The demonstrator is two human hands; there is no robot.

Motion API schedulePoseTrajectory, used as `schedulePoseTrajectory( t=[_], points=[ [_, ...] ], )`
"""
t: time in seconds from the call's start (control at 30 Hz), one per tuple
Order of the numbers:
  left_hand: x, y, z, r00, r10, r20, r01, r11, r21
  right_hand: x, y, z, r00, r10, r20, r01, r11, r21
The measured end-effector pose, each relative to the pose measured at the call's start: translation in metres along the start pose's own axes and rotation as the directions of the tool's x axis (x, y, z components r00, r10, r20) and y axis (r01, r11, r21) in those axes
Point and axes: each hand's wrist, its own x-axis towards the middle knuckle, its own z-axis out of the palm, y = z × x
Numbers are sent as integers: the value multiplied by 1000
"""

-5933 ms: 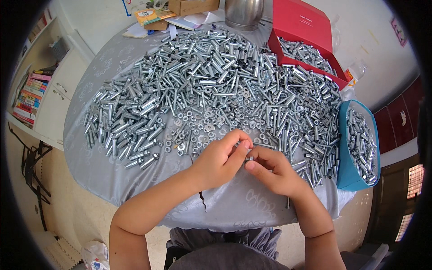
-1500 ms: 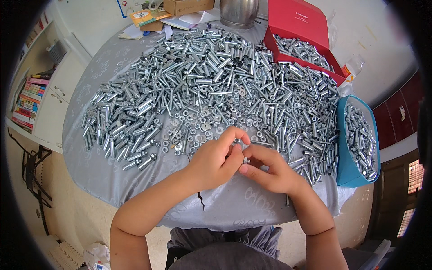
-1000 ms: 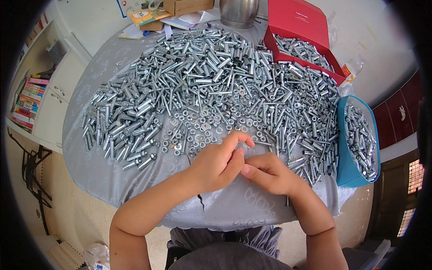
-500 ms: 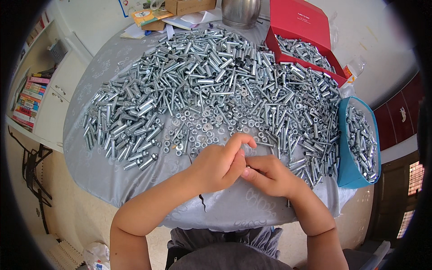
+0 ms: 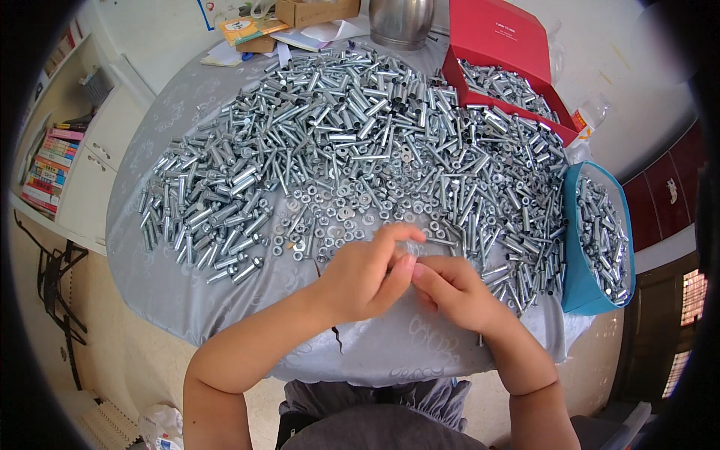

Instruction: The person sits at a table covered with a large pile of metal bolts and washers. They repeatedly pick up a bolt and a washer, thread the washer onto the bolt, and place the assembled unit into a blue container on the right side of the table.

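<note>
My left hand (image 5: 366, 276) and my right hand (image 5: 451, 291) meet fingertip to fingertip over the near part of the table. Fingers of both are bent and pinched together, and whatever lies between them is hidden. The left index finger arches over the top. Just beyond my hands lie loose nuts and washers (image 5: 346, 213). Behind these rises a large heap of silvery metal sleeves and bolts (image 5: 352, 105). To the left, several sleeve anchor bolts (image 5: 217, 217) lie grouped together.
An open red box (image 5: 510, 109) full of metal parts stands at the back right. A teal bin (image 5: 581, 277) of bolts is at the right edge. A metal pot (image 5: 401, 22) and a cardboard box (image 5: 315, 10) stand at the back. A dark cord (image 5: 337, 339) hangs near my left forearm.
The fingertips of both hands have shifted slightly up and inward, with the right thumb now against the left fingertips. The heap and containers look the same.
</note>
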Motion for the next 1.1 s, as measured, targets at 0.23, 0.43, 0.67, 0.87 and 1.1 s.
schedulePoseTrajectory(
  t=[0.23,0.43,0.67,0.87,1.1],
  points=[
    [8,-4,-12,956,-280,89,280,960,8,3,5,-4,856,-509,-94,398,764,-508],
    [7,-8,-12,993,116,15,-115,950,292,0,14,0,970,-221,-104,218,975,-40],
    [8,-6,-14,915,404,-19,-339,791,509,0,6,-1,998,6,57,-25,939,343],
    [9,-7,-9,817,-576,17,488,676,-552,5,5,-5,996,-58,-73,82,914,397],
    [24,-44,-79,662,-740,-123,-63,109,-992,9,6,-14,958,67,-278,86,861,502]
  ],
)
